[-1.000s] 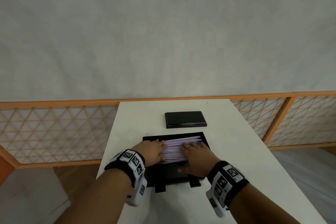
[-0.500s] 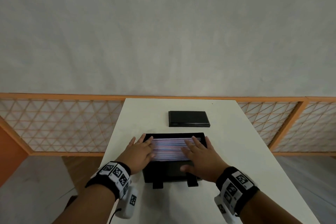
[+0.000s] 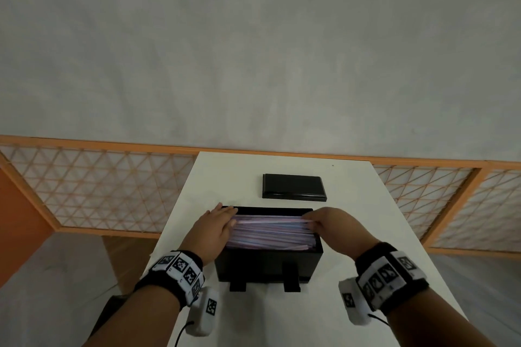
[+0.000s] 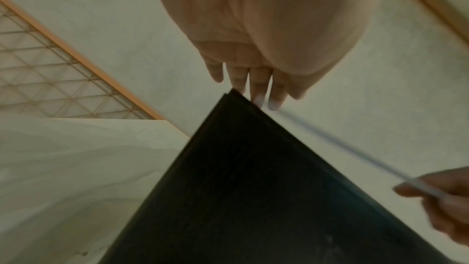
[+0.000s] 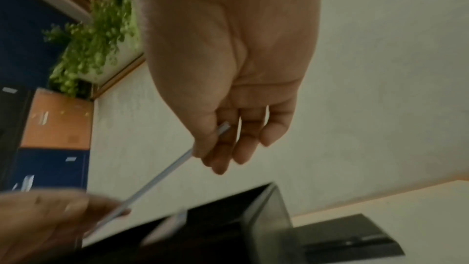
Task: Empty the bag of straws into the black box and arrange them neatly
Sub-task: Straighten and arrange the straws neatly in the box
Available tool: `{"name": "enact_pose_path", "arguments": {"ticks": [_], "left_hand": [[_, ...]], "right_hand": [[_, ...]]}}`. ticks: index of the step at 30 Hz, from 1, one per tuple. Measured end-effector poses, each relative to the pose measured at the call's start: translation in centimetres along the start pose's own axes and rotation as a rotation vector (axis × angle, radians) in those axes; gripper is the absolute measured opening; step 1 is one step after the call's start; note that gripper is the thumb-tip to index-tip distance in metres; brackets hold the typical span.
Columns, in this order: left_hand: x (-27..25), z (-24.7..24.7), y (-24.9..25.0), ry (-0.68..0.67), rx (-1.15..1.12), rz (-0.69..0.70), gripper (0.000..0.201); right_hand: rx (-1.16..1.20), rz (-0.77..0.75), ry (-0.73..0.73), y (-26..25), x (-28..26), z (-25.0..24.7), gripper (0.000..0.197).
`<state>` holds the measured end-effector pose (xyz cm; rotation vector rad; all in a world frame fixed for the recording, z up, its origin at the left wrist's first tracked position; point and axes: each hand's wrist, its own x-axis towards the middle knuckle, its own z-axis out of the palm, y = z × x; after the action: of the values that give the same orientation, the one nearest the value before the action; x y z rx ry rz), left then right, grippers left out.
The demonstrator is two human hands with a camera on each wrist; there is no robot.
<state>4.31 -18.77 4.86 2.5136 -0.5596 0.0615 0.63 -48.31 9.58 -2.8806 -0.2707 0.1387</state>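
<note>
The open black box [image 3: 267, 265] stands on the white table [image 3: 366, 220], packed with pink and blue straws [image 3: 270, 235] lying lengthwise. My left hand [image 3: 222, 221] is at the box's left end, its straight fingers [image 4: 257, 87] touching the straw ends by the box corner [image 4: 253, 188]. My right hand [image 3: 314, 222] is at the right end and pinches one straw [image 3: 273, 222] that stretches across the top of the pile. In the right wrist view thumb and fingers of the right hand [image 5: 215, 148] hold that straw [image 5: 162, 176] near its end. No bag is in view.
The box's black lid [image 3: 294, 186] lies flat on the table behind the box, also seen in the right wrist view as the lid [image 5: 355, 234]. An orange-framed lattice screen [image 3: 98, 189] runs behind and beside the table.
Both hands have moved off the top of the straw pile to the box's two ends. The right hand has taken hold of one straw's end.
</note>
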Motion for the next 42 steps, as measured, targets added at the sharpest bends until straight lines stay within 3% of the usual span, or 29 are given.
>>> {"name": "enact_pose_path", "arguments": {"ticks": [3,7,10,12,16,21,24,27,29,31,33,36,38,42], "left_hand": [[0.4,0.0,0.3,-0.043,0.076,0.018,0.043],[0.8,0.3,0.9,-0.217,0.251,0.142,0.046],[1.1,0.6,0.9,-0.292,0.296,0.150,0.043],[1.1,0.6,0.9,-0.310,0.289,0.133,0.041],[1.0,0.7,0.4,-0.317,0.255,0.130,0.041],[0.1,0.0,0.6,-0.182,-0.034,0.054,0.039],[0.0,-0.1,0.2,-0.186,-0.111,-0.001,0.040],[0.6,0.2,-0.4,-0.144,-0.196,-0.015,0.041],[0.9,0.3,-0.1,-0.146,-0.136,-0.020,0.048],[1.3,0.3,0.4,-0.233,0.014,0.039,0.054],[1.8,0.5,0.7,-0.330,0.172,0.107,0.054],[2.5,0.7,0.7,-0.348,0.250,0.114,0.047],[2.7,0.9,0.7,-0.354,0.284,0.111,0.045],[3.4,1.4,0.9,-0.374,0.322,0.057,0.045]], "right_hand": [[-0.143,-0.021,-0.090,-1.6,0.9,0.4,0.042],[-0.158,-0.150,-0.014,-4.6,0.2,1.6,0.035],[-0.244,-0.116,-0.226,-5.7,-0.4,2.9,0.033],[-0.235,-0.075,-0.267,-5.0,-0.4,2.7,0.032],[-0.072,-0.105,-0.241,-3.2,-0.5,0.4,0.028],[0.093,-0.049,-0.061,-1.3,-0.1,-3.2,0.019],[0.200,-0.019,0.043,-1.3,-0.2,-4.5,0.017],[0.213,-0.022,0.047,-2.2,0.4,-4.1,0.018],[0.178,0.054,-0.003,-2.8,1.3,-2.8,0.021],[0.045,0.107,-0.023,-3.2,1.8,-1.2,0.029],[-0.040,0.052,0.010,-4.2,1.4,0.1,0.035],[-0.066,-0.147,-0.205,-7.2,0.5,2.0,0.040],[-0.101,-0.162,-0.352,-8.8,0.6,3.3,0.043],[-0.112,-0.122,-0.429,-9.9,1.9,4.4,0.035]]}}
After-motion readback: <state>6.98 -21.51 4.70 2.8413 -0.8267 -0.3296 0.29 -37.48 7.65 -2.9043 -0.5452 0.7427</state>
